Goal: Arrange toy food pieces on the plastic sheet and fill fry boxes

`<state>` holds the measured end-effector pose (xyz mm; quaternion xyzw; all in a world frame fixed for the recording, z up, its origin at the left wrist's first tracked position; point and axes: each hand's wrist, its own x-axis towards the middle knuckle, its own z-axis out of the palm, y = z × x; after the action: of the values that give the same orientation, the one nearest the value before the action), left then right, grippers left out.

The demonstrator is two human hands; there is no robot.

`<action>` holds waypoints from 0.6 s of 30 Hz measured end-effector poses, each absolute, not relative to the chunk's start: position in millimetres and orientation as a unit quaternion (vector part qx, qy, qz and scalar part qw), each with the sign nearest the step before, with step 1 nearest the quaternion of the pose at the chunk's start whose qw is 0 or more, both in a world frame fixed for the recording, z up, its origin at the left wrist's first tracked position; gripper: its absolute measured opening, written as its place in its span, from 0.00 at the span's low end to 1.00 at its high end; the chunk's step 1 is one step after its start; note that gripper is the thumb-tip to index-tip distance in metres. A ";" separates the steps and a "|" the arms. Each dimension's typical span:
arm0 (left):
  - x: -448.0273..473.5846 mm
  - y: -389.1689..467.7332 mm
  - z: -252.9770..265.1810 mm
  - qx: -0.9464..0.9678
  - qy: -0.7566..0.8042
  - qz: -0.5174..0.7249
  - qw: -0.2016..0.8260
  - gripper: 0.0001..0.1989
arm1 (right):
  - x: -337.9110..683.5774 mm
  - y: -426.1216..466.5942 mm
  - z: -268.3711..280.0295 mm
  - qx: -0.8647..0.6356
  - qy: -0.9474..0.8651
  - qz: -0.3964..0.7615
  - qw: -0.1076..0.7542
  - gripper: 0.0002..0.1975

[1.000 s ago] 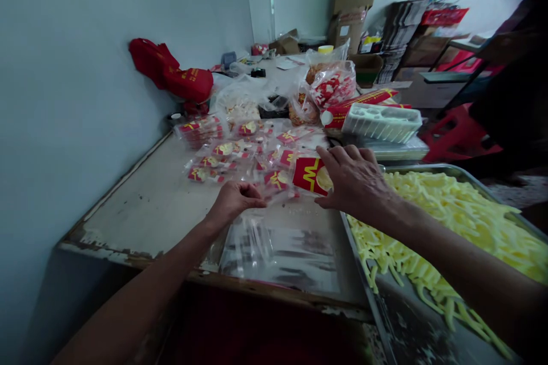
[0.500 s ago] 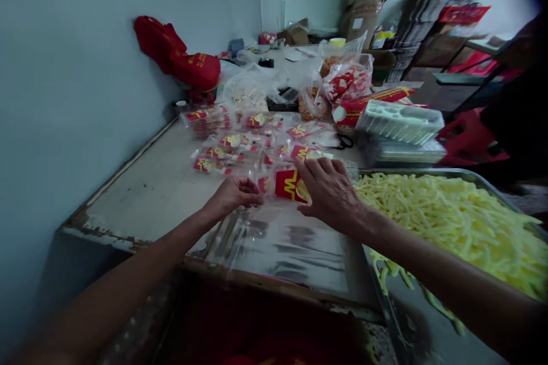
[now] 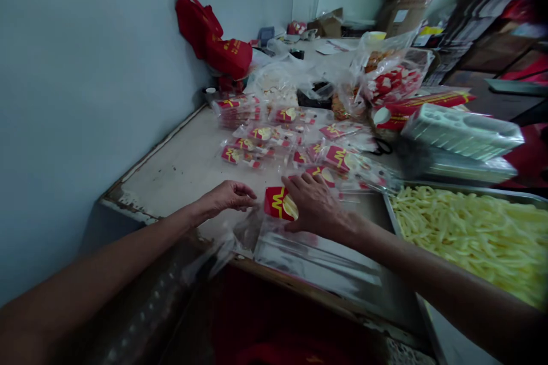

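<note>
Table (image 3: 171, 165), pale, worn at the edge, with a metal tray (image 3: 390, 218) of yellow strips (image 3: 466, 234) at its right, clear film (image 3: 317, 265) near its front edge and bagged packets (image 3: 242, 154) farther back. Right hand (image 3: 314, 205), grasping a red-and-yellow card (image 3: 274, 203) at the film's far side; left hand (image 3: 233, 196) near the card, fingers curled, whether pinching anything cannot be told.

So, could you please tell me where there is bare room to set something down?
The left part of the table looks mostly bare, between the wall, packets and left hand. It is crowded beyond, with plastic bags, and rightward, where yellow strips lie heaped in a tray.
</note>
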<state>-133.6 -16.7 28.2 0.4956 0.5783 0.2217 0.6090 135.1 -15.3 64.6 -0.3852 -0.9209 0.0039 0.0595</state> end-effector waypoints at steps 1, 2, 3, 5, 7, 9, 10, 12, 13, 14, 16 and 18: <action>-138.2 -18.6 27.3 0.500 0.576 0.222 0.608 0.22 | 129.0 -18.2 60.1 -0.381 -0.923 0.011 0.058 0.52; -142.3 -20.5 25.8 0.506 0.572 0.225 0.605 0.23 | 124.0 -20.9 56.0 -0.377 -0.924 0.019 0.058 0.52; -146.0 -22.1 23.8 0.511 0.567 0.231 0.603 0.23 | 120.2 -23.2 52.6 -0.375 -0.925 0.025 0.060 0.53; -152.5 -24.2 19.7 0.520 0.561 0.247 0.595 0.23 | 115.8 -25.9 48.3 -0.368 -0.927 0.037 0.061 0.53; -158.4 -24.6 17.4 0.527 0.563 0.263 0.580 0.21 | 114.1 -26.9 47.0 -0.351 -0.934 0.054 0.047 0.51; -163.7 -23.4 18.1 0.530 0.568 0.275 0.566 0.18 | 113.0 -26.8 46.6 -0.320 -0.944 0.080 0.022 0.50; -166.2 -22.5 19.5 0.529 0.571 0.281 0.562 0.18 | 112.0 -26.5 46.3 -0.295 -0.950 0.097 0.010 0.50; -170.7 -20.0 23.3 0.520 0.576 0.293 0.559 0.18 | 108.1 -25.4 44.6 -0.244 -0.961 0.129 -0.006 0.50; -173.0 -18.5 25.4 0.517 0.579 0.293 0.558 0.18 | 105.2 -24.4 43.3 -0.238 -0.962 0.135 -0.006 0.50; -175.7 -16.8 27.3 0.517 0.582 0.291 0.556 0.18 | 101.9 -23.1 42.0 -0.247 -0.960 0.133 -0.003 0.50; -182.5 -12.9 30.1 0.529 0.589 0.277 0.544 0.19 | 95.1 -19.9 39.7 -0.291 -0.950 0.114 0.004 0.49; -191.1 -9.1 31.3 0.546 0.594 0.248 0.536 0.24 | 89.4 -16.6 38.3 -0.324 -0.941 0.094 0.010 0.49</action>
<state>-191.1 -9.1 31.3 0.5457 0.5943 0.2476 0.5365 89.4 -16.6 38.3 -0.3235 -0.9415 0.0941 0.0098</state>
